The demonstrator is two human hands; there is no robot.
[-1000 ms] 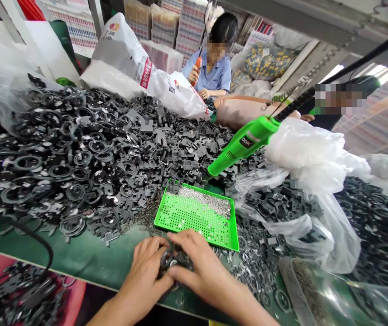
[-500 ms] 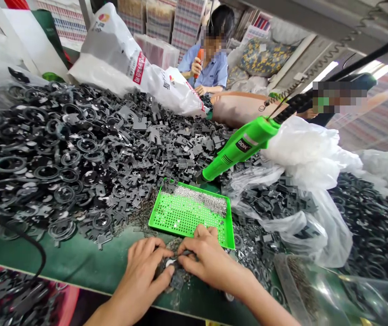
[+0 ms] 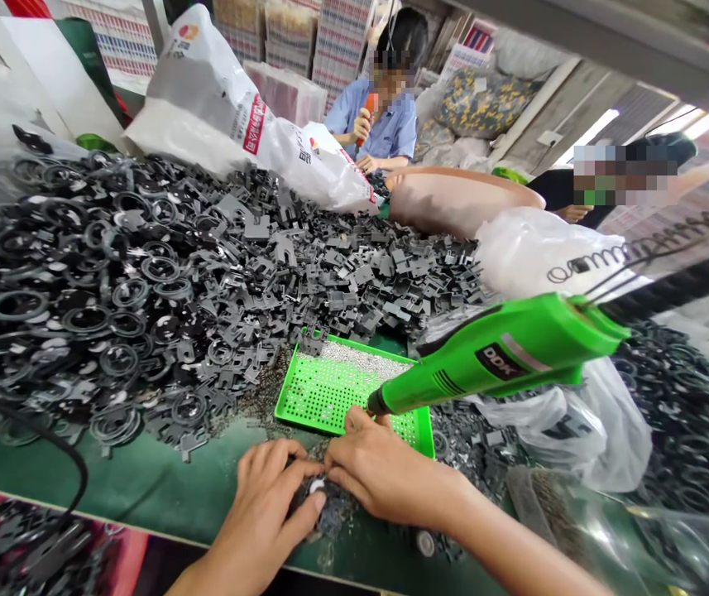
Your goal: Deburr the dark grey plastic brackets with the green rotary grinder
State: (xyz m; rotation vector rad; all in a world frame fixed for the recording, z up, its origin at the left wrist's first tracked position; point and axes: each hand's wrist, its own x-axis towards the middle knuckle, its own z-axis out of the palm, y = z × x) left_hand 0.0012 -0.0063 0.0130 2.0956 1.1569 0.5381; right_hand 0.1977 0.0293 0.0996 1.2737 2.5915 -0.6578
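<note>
My left hand (image 3: 273, 501) is closed around the left side of a small dark plastic part (image 3: 329, 517) with a pale disc on it, low over the table's front edge. My right hand (image 3: 385, 468) meets it from the right, thumb and fingers pinched together at the part's edge. What those fingertips hold is hidden. A green electric screwdriver (image 3: 491, 356) hangs tilted above my right hand, its black tip right behind the knuckles. Whether the tip touches the hand I cannot tell. Just beyond lies a green perforated tray (image 3: 310, 393) with small silver screws (image 3: 360, 358).
A large heap of dark rings and brackets (image 3: 205, 265) covers the table's back and left. Clear plastic bags (image 3: 615, 430) of parts stand right. A pink tub (image 3: 124, 550) of parts sits below the left edge. Across the table a co-worker (image 3: 385, 108) holds an orange tool.
The green screwdriver has come down and nearer, from behind the tray to just over my right hand. My right hand has shifted slightly; both hands stay at the dark part.
</note>
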